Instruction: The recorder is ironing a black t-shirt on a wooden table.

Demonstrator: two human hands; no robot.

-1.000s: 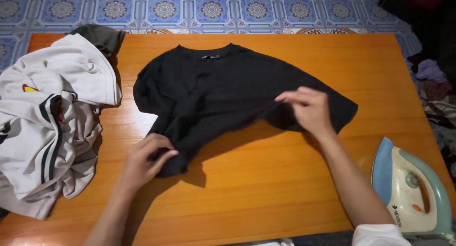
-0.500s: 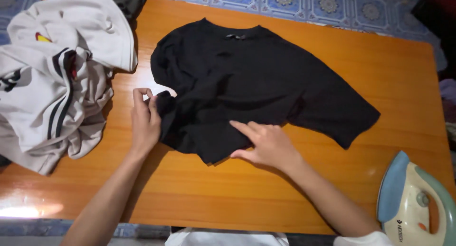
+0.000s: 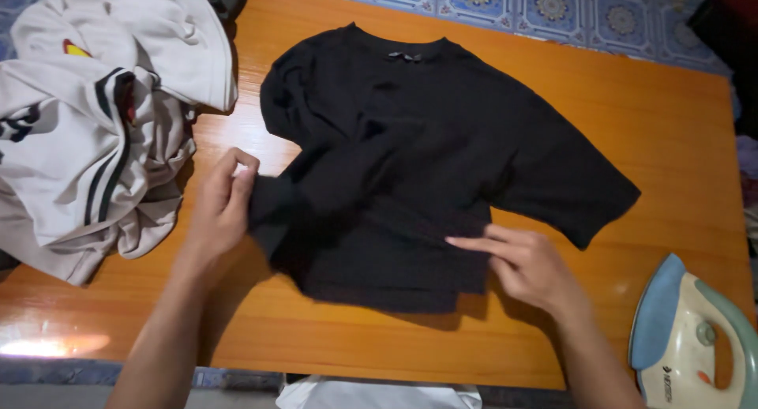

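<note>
Pinching the left edge of the black shirt (image 3: pixel 410 164), the left hand (image 3: pixel 221 208) has thumb and fingers pressed together on a folded sleeve or hem corner, right at the garment's left margin. Shirt lies flat mid-table (image 3: pixel 671 125), collar at the far side, hem at the near side, so its long axis runs far-to-near, slightly skewed; the right sleeve sticks out toward the right. Right hand (image 3: pixel 525 267) rests on the near-right part of the hem, fingers extended and close together, pointing left across the fabric, palm down, not gripping anything I can make out. Both hands sit on the near half of the shirt, left one at its left edge, right one at its lower right; the cloth between them is bunched and creased. Left of the left hand, touching nothing of the shirt, sits a heap of white clothes (image 3: pixel 87 133). An iron (image 3: pixel 695 338) stands at the near-right corner, apart from the right hand.
</note>
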